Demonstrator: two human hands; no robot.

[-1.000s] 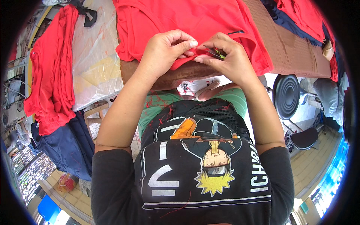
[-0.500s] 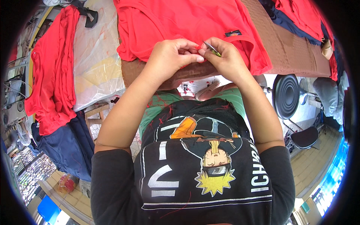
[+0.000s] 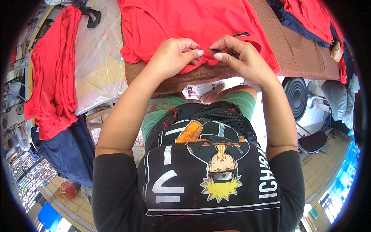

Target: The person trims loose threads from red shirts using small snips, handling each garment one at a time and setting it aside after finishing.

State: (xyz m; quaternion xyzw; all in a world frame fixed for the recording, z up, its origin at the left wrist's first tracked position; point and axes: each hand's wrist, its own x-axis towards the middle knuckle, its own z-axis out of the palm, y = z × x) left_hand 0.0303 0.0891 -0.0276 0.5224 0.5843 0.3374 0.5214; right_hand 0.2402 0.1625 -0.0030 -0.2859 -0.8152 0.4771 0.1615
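A red garment (image 3: 185, 19) lies spread over the brown table near me, a dark label (image 3: 242, 34) showing on it at the right. My left hand (image 3: 176, 58) is closed, thumb and fingers pinching the garment's near edge. In my right hand (image 3: 243, 58) is a pair of small thread snips (image 3: 215, 50), gripped between thumb and fingers. Their dark metal tips point left at the pinched cloth, close to my left thumb. Most of the snips' body is hidden by my fingers. A bit of the garment's edge droops just below the tips.
Another red garment (image 3: 58, 73) and navy cloth (image 3: 65, 150) hang at the left, beside a plastic-covered surface (image 3: 100, 65). More red clothes (image 3: 309, 17) are piled at the far right of the brown table (image 3: 305, 58). A round black stool (image 3: 294, 98) stands below.
My hands have drawn slightly apart. The snips have swung from slanting across my right fingers to pointing left at the cloth. Part of the garment's near edge now droops lower.
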